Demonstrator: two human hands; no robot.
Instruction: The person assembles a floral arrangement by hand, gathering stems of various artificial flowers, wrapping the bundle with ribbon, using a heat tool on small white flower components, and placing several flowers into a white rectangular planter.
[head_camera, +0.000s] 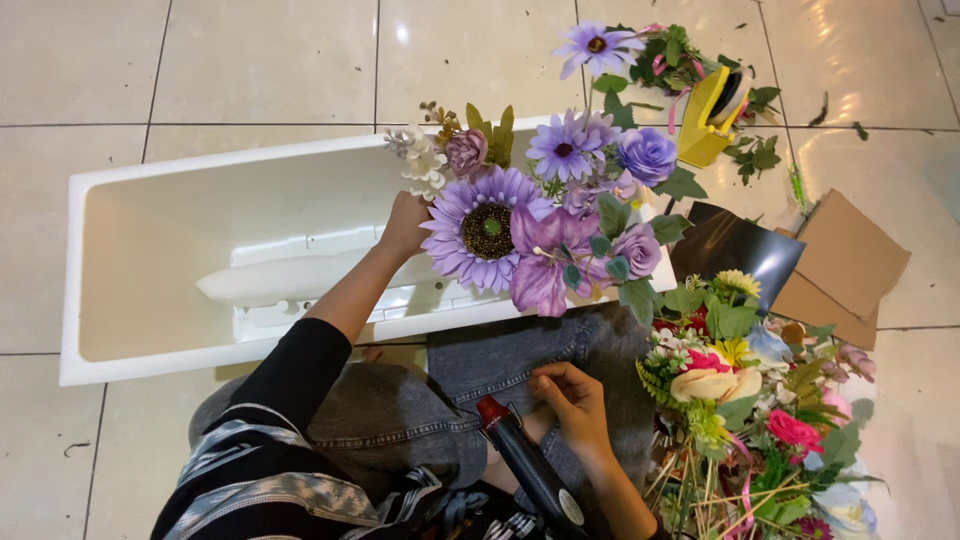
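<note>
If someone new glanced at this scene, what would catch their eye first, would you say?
Most likely the purple flower cluster at the right end of the long white planter, where the left hand reaches. Next, the mixed bouquet at lower right, beside the right hand and black glue gun.

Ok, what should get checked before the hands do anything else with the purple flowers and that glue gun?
1. Left hand has hold of the purple flower bunch: ok, it grips at the bunch's left edge.
2. Bunch sits over the white tray: ok, it lies across the tray's right end.
3. Right hand has the glue gun: not ok, it rests on the lap beside the gun; contact cannot be told.
4. Glue gun tip points away from the fingers: cannot tell, the red tip lies close to them.
5. Spare mixed flowers within reach: ok, probably, they lie right beside the right hand.
6. Glue gun is hot: cannot tell.
</note>
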